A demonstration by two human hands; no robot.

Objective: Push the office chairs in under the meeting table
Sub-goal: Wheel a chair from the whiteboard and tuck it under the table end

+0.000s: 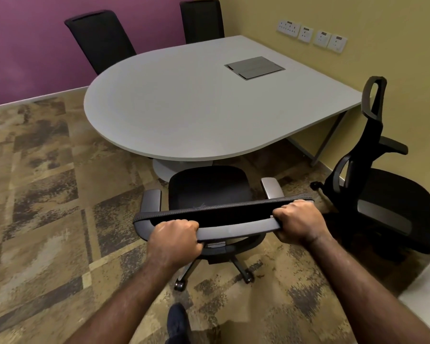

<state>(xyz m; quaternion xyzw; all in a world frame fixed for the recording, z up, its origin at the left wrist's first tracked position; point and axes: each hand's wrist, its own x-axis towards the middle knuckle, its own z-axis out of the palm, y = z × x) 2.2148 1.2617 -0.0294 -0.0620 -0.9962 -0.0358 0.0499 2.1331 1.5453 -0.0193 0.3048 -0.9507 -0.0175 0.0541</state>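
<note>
Four black mesh office chairs stand around one pale grey meeting table (184, 105) with a rounded near end and a straight far side against the olive wall. The nearest chair (209, 187), black-seated with two grey padded armrests, sits at 6 o'clock from the table, its seat front just at the rounded table edge and the rest of the seat out on the carpet. The left hand (175, 240) is closed over the left part of this chair's top back rail, and the right hand (296, 220) is closed over the right end of the same rail, fingers curled around it. A second chair (387, 194), black with a looped headrest, stands at 4 o'clock from the table, turned sideways and clear of the tabletop, near the wall. Two high-backed chairs stand at the far side: one (102, 40) at 10 o'clock and one (201, 21) at 12 o'clock, both with their backs close to the table edge in front of the purple wall. One grey rectangular cable hatch (255, 67) is set into the tabletop toward 1 o'clock. Four white socket plates (312, 36) run in a row on the olive wall; any markings on them are too small to read. The patterned brown carpet (35, 182) lies open to the left of the table. One dark shoe (178, 321) shows at the bottom edge.
</note>
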